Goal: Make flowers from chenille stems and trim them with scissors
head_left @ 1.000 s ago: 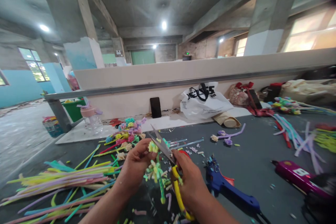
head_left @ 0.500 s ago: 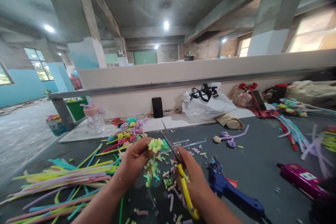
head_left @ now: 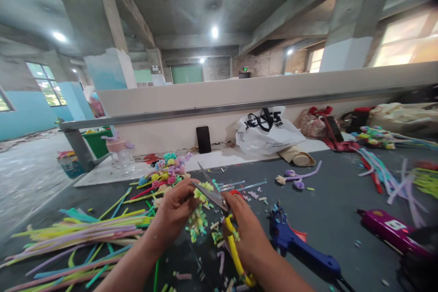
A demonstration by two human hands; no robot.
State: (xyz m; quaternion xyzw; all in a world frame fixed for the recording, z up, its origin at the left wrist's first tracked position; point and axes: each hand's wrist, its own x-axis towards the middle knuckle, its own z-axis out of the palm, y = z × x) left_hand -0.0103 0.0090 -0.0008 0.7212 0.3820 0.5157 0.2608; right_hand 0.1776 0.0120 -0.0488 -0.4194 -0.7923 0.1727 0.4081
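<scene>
At the near edge of a dark table (head_left: 328, 228), a person's left hand (head_left: 176, 212) is pinching a yellow-green pipe-cleaner flower (head_left: 200, 212), its grip closed around the fuzzy head, while the right hand (head_left: 246, 232) is closing its grip on yellow-handled scissors (head_left: 222, 219), blades parted around the flower's top. Cut scraps (head_left: 219, 242) are lying beneath both hands. A heap of loose pipe cleaners (head_left: 78, 237) is spreading to the near left, and finished flowers (head_left: 167, 171) are piling up just beyond the left hand. To the far left, a clear jar with a pink lid (head_left: 118, 155) is standing on a white slab; its contents cannot be made out. Against the far partition, a white plastic bag (head_left: 267, 134) is slumping beside a dark phone (head_left: 203, 139), its black lettering too creased to read. A blue glue gun (head_left: 297, 248) is resting just right of the scissors; farther right, a purple glue gun (head_left: 390, 230) is carrying a white label, illegible.
</scene>
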